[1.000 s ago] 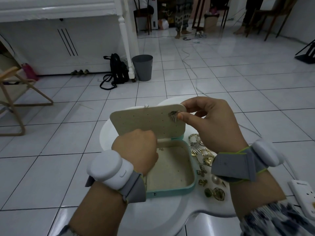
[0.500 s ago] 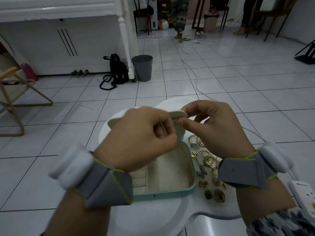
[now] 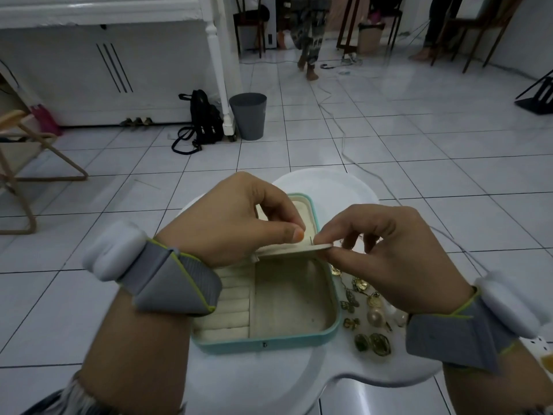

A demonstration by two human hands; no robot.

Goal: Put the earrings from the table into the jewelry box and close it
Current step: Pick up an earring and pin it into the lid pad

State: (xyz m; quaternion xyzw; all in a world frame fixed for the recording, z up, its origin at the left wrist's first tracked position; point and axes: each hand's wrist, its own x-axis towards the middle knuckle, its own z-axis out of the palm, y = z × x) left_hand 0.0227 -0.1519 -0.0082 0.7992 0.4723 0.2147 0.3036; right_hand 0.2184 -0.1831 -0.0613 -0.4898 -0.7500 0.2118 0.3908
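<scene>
Head view: jewelry box (image 3: 263, 339) sits open on the white table (image 3: 269, 381), with the teal rim toward the camera, ring rolls on the left and a bare compartment on the right. The cream earring panel (image 3: 296, 250) faced the camera upright 1.0 s ago. It is now tipped near flat and seen edge-on over the box.

An earring post (image 3: 311, 240) pokes up through the panel near its right end. The ornament side is hidden underneath.

The right hand (image 3: 398, 256) pinches the panel's right edge between thumb and fingers, in the same place as before. The left hand (image 3: 236, 217) was down in the box 1.0 s ago. It has come up, and its thumb and forefinger are pressed together just beside the post. Cannot tell if a backing is between them.

Judgement: one earring is threaded through the panel and is likely being secured from the back. That is one piece in progress.

The loose earrings (image 3: 371, 319), gold pieces and a pearl, lie on the table just right of the box. Most of the task is left and the lid is not closed.

A grey bin (image 3: 247, 115) and a black backpack (image 3: 203, 118) are on the floor well beyond.
</scene>
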